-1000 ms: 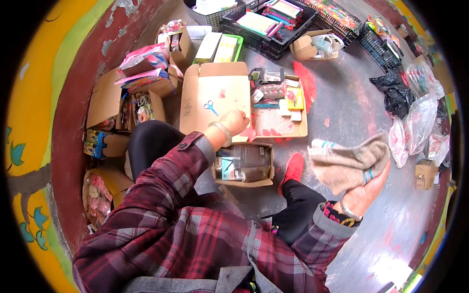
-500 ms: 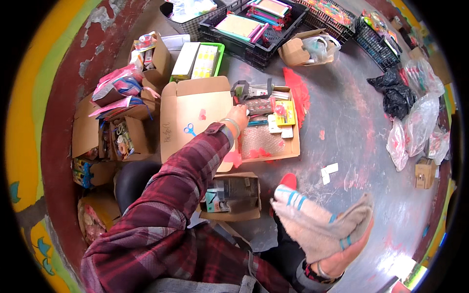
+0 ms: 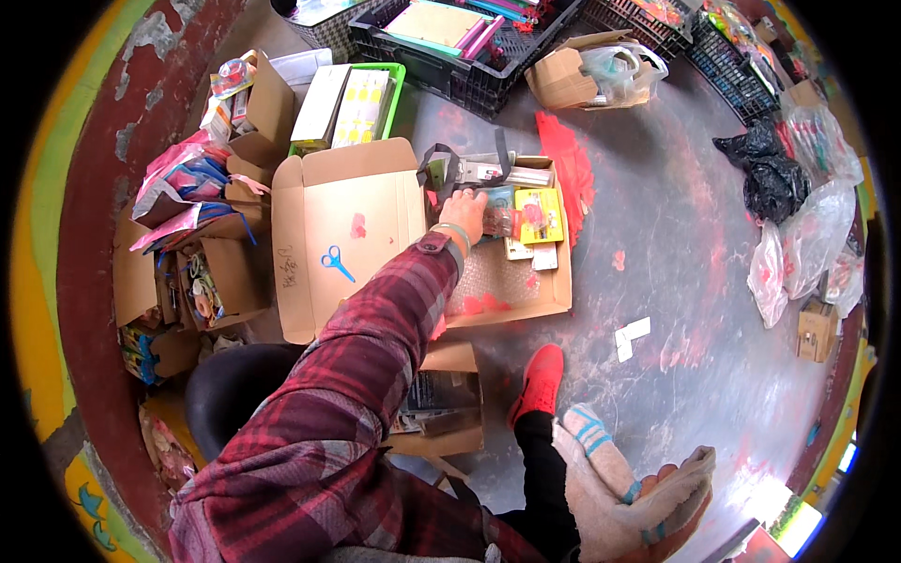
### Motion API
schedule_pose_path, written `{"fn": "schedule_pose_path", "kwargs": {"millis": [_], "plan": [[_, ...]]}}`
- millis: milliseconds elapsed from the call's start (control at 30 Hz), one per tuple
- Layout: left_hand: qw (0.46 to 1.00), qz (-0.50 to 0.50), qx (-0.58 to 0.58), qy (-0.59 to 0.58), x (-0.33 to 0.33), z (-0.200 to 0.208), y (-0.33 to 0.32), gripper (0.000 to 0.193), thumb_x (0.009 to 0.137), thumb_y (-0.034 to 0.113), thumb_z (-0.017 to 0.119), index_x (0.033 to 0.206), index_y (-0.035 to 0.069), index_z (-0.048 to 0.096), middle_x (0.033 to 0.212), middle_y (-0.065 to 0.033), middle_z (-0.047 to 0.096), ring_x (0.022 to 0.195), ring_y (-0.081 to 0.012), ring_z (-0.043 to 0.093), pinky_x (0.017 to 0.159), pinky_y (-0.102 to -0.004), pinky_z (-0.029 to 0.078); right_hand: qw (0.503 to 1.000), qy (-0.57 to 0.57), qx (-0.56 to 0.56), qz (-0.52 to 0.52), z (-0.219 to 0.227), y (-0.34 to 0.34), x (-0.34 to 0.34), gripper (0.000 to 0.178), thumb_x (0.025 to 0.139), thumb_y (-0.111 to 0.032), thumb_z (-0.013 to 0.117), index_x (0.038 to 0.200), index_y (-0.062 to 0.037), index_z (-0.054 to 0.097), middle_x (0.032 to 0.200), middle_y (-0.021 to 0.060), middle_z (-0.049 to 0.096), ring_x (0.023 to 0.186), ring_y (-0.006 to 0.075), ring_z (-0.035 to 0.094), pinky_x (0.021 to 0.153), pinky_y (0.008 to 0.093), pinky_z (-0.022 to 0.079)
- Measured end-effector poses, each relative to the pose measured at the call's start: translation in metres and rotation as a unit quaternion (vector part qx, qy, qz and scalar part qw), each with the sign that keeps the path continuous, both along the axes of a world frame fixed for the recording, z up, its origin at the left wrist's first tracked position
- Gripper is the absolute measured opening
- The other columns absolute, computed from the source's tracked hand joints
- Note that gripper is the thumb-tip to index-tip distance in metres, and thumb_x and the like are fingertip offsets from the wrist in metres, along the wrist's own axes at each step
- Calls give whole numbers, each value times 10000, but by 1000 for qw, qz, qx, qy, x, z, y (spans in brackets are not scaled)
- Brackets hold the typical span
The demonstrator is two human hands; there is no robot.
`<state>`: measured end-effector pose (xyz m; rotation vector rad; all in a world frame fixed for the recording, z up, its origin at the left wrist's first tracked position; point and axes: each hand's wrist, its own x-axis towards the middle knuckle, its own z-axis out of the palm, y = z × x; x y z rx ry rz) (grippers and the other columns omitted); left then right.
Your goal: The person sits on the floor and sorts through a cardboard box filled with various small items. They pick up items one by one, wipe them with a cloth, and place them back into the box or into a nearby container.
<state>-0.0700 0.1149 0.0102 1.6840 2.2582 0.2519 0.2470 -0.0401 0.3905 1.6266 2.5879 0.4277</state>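
Note:
My left hand [image 3: 463, 211] reaches into a shallow open cardboard box [image 3: 556, 291] on the floor. Its fingers curl down over the contents at the box's left side; what they grip is hidden beneath them. Just right of the fingers lies a bubble-wrapped packet [image 3: 500, 223], with a yellow package [image 3: 538, 216] beside it. A black strap [image 3: 504, 150] loops up at the back of the box, and bubble wrap [image 3: 502, 274] covers its front. At the lower right, my right hand [image 3: 668, 471] holds a whitish cloth [image 3: 601, 497] with blue stripes, its fingertips showing between the folds.
Blue scissors [image 3: 337, 264] rest on the box's opened lid [image 3: 375, 188]. A smaller open carton [image 3: 460, 436] stands near my red shoe [image 3: 538, 380]. Filled cartons [image 3: 235, 281] line the left wall; black crates [image 3: 450, 80] stand behind, plastic bags [image 3: 815, 239] at right.
The view has shifted, bringing my red shoe fully into sight. My left hand has moved farther over the box's contents. The striped cloth has dropped lower, still in my right hand.

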Motion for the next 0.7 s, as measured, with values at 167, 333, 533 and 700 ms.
{"fn": "schedule_pose_path", "kwargs": {"millis": [167,333,533,700], "plan": [[998,-35,39,21,-7,-13,-15,239,762,91,568,999,103,592,1069,-139,580,1064,-304,528,870,-415,428,998,59,12,9,20,7,-49,592,621,-499,784,870,-29,522,731,74,513,632,286,535,586,401,454],[992,-98,24,-73,-13,9,-20,215,775,137,616,967,70,545,922,-164,621,949,-341,581,832,-420,446,960,240,-122,-75,-2,-14,-2,548,778,-426,655,1041,38,528,875,137,548,791,293,553,721,389,456],[883,76,110,-450,-7,95,-21,283,804,74,644,1055,29,521,920,-127,634,857,-262,609,783,-343,484,779,610,-131,-59,-10,-39,-3,556,944,-302,440,1345,67,333,1339,208,408,1227,288,426,1049,399,324],[582,107,94,-801,-8,164,-48,266,881,33,562,1146,39,540,1052,-41,624,926,-156,609,852,-325,491,637,735,-232,-13,-16,-40,-1,606,929,-380,473,1334,54,352,1315,183,439,1203,274,454,1033,389,348]]}}
